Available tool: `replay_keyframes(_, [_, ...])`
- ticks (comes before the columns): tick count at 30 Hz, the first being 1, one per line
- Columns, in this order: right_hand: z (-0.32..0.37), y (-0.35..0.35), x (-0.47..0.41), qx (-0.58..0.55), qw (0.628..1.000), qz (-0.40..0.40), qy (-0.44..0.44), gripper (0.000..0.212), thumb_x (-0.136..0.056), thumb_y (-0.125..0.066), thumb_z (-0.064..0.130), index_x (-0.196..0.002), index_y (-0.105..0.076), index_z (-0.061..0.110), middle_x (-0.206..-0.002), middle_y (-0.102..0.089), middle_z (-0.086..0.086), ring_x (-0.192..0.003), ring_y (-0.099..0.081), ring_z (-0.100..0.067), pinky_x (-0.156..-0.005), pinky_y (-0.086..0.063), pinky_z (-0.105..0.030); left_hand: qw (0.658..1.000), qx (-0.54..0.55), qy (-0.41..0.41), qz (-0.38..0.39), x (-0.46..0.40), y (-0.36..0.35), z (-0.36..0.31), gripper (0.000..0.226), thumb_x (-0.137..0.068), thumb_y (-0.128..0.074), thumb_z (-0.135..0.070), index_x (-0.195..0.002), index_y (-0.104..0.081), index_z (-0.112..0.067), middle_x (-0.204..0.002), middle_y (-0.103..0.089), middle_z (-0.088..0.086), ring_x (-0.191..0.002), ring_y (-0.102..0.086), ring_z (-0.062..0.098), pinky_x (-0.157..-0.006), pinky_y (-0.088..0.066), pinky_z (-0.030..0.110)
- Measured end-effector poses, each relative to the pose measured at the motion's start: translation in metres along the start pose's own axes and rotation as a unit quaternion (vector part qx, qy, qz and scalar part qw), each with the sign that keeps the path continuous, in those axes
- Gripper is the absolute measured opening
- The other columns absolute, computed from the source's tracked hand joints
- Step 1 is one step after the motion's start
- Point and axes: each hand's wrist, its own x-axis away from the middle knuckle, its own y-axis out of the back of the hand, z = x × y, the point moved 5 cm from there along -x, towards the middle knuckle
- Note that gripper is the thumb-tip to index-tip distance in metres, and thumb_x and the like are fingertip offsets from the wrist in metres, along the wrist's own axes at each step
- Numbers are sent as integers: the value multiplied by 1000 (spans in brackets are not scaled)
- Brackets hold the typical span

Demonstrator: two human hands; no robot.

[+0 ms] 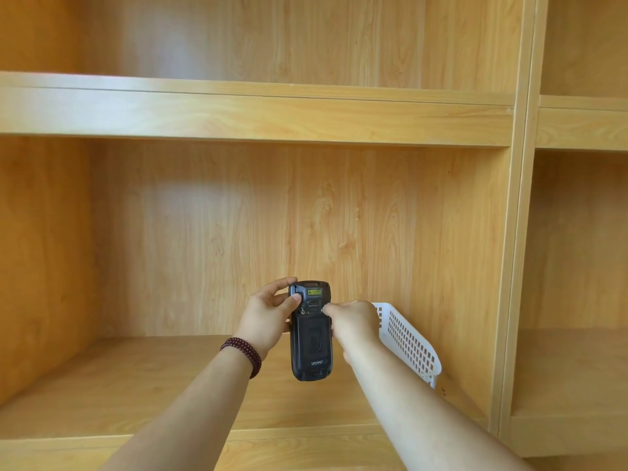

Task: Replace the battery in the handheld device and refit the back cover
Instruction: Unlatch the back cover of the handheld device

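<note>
Your left hand grips the black handheld device by its upper left edge, thumb on the corner, holding it upright with its back cover facing you above the wooden shelf. Your right hand pinches at the right side latch beside it, just left of a white perforated basket.

Light wooden shelving unit, grained back panel, vertical divider, soft daylight
</note>
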Motion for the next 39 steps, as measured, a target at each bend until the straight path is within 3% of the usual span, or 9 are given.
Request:
replay_keyframes(4, [0, -4, 0, -16, 999, -5, -28, 16, -80, -69, 16, -78, -69, 0, -87, -73, -16, -75, -67, -31, -61, -49, -31, 1000, -4, -5, -5, 1, -1, 0, 28, -94, -61, -10, -117, -60, -26, -99, -77, 5, -87, -74, 17, -69, -61, 35])
replay_keyframes(8, [3, -2, -1, -8, 1000, -19, -16, 24, -85, -68, 17, -64, -58, 13, -81, -69, -11, -79, -67, -30, -68, -53, -34, 1000, -6, -10, -4, 0, -4, -2, 28, -94, -60, -10, -118, -60, -25, -100, -77, 5, -86, -75, 18, -67, -60, 32])
replay_keyframes(16, [9, -2, 0, 3, 997, -41, 60, 30, -86, -67, 12, -58, -56, 18, -64, -64, -4, -59, -62, -20, -52, -48, -25, 1000, -8, -20, -9, -3, -5, -4, 30, -94, -59, -10, -120, -60, -24, -102, -76, 5, -88, -74, 17, -68, -61, 32])
replay_keyframes(22, [6, -7, -4, 27, 993, -50, 102, 25, -87, -67, 14, -63, -60, 15, -86, -68, -8, -66, -63, -18, -48, -43, -22, 1000, -17, -22, -13, -6, -5, -2, 30, -94, -60, -11, -120, -60, -26, -104, -75, 5, -89, -74, 17, -71, -61, 34])
replay_keyframes(26, [6, -9, -5, 69, 985, -38, 155, 15, -88, -65, 12, -76, -69, 3, -103, -60, -2, -79, -58, -12, -59, -42, -18, 1000, -15, -12, -15, -8, -2, 1, 31, -94, -60, -12, -123, -60, -23, -104, -75, 7, -89, -74, 19, -71, -61, 36])
replay_keyframes(29, [8, -8, -5, 79, 976, -14, 201, 14, -89, -63, 10, -80, -73, 6, -102, -59, 2, -86, -55, -9, -68, -39, -10, 1000, -5, -5, -17, -12, 4, -1, 30, -94, -60, -11, -122, -60, -21, -102, -76, 7, -90, -73, 21, -70, -60, 36])
replay_keyframes(32, [4, -9, -10, 12, 984, 26, 175, 13, -88, -67, 14, -78, -75, 15, -101, -63, 7, -95, -62, -13, -88, -53, -29, 1000, 1, -4, -11, -14, 8, -4, 29, -95, -59, -11, -121, -60, -22, -101, -76, 5, -91, -73, 20, -68, -59, 34])
replay_keyframes(34, [2, -9, -12, -27, 987, 43, 152, 11, -85, -69, 15, -75, -74, 18, -100, -65, 7, -96, -66, -16, -90, -56, -43, 1000, 0, -7, -4, -14, 7, -5, 29, -95, -58, -10, -121, -60, -24, -99, -77, 4, -90, -73, 18, -68, -59, 33])
replay_keyframes(39, [1, -4, -8, 10, 979, 73, 191, 17, -81, -72, 9, -82, -70, 25, -104, -65, 9, -105, -60, -12, -93, -51, -35, 1000, 9, -5, -4, -15, 7, -5, 30, -97, -56, -11, -122, -58, -26, -99, -76, 2, -86, -73, 12, -64, -59, 27])
